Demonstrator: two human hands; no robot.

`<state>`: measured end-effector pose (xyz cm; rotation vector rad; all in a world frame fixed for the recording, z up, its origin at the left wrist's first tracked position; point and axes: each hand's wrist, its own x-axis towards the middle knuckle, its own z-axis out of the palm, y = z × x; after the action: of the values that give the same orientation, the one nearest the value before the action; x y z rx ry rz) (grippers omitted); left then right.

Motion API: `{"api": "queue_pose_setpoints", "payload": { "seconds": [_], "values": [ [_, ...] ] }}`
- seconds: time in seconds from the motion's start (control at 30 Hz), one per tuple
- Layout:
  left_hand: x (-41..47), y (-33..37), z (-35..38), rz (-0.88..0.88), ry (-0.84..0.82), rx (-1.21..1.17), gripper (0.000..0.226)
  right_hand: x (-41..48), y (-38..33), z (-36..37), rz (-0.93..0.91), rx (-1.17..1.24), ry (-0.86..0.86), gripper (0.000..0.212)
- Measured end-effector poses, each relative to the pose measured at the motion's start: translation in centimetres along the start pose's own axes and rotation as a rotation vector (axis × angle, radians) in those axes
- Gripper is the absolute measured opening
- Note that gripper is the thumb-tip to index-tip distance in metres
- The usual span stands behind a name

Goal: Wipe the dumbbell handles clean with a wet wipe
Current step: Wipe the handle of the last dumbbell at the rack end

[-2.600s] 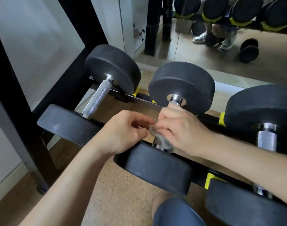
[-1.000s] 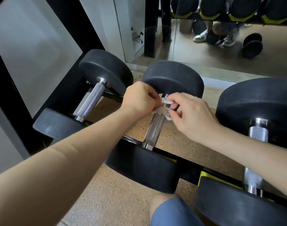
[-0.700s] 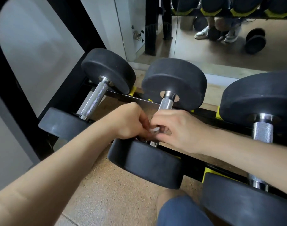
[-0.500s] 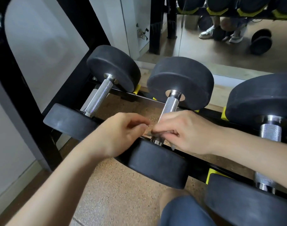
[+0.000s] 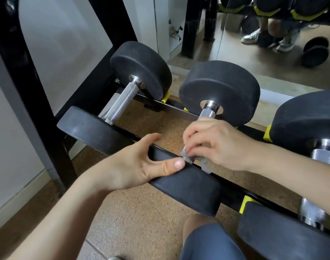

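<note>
Three black dumbbells lie on a low black rack. The middle dumbbell point(image 5: 219, 91) has a knurled steel handle point(image 5: 207, 113), mostly hidden by my right hand point(image 5: 214, 143). That hand is wrapped around the handle's near end, pressing a crumpled grey wet wipe point(image 5: 203, 162) against it. My left hand point(image 5: 141, 164) rests flat on the middle dumbbell's near head point(image 5: 188, 188), fingers spread, thumb tip touching the handle collar. The left dumbbell's handle point(image 5: 121, 104) is bare. The right dumbbell's handle point(image 5: 318, 184) is partly behind my right forearm.
The rack point(image 5: 160, 105) has black rails with yellow stops point(image 5: 245, 202) and a black upright point(image 5: 29, 87) at the left. Behind it, a mirror point(image 5: 263, 53) reflects a crouching person's shoes, more dumbbells and the floor. My knee point(image 5: 207, 239) in blue shorts sits below. The floor is speckled cork.
My left hand has let go of the wipe and opened flat onto the near dumbbell head. My right hand stays at the handle's near end with the wipe.
</note>
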<state>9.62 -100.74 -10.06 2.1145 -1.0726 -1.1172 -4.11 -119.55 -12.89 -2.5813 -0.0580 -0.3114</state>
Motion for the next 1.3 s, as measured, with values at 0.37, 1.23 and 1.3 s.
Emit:
{"api": "queue_pose_setpoints", "payload": {
  "seconds": [0.37, 1.23, 1.3],
  "values": [
    [-0.3, 0.0, 0.3, 0.026, 0.037, -0.022, 0.133, 2.4, -1.0, 1.9, -0.155, -0.151, 0.035, 0.026],
    [-0.2, 0.7, 3.4, 0.215, 0.362, 0.14, 0.118, -1.5, -0.2, 1.2, -0.239, -0.201, 0.09, 0.035],
    [-0.2, 0.9, 3.4, 0.204, 0.359, 0.153, 0.118, -0.2, -0.1, 1.8, -0.268, -0.216, 0.092, 0.046]
  ]
}}
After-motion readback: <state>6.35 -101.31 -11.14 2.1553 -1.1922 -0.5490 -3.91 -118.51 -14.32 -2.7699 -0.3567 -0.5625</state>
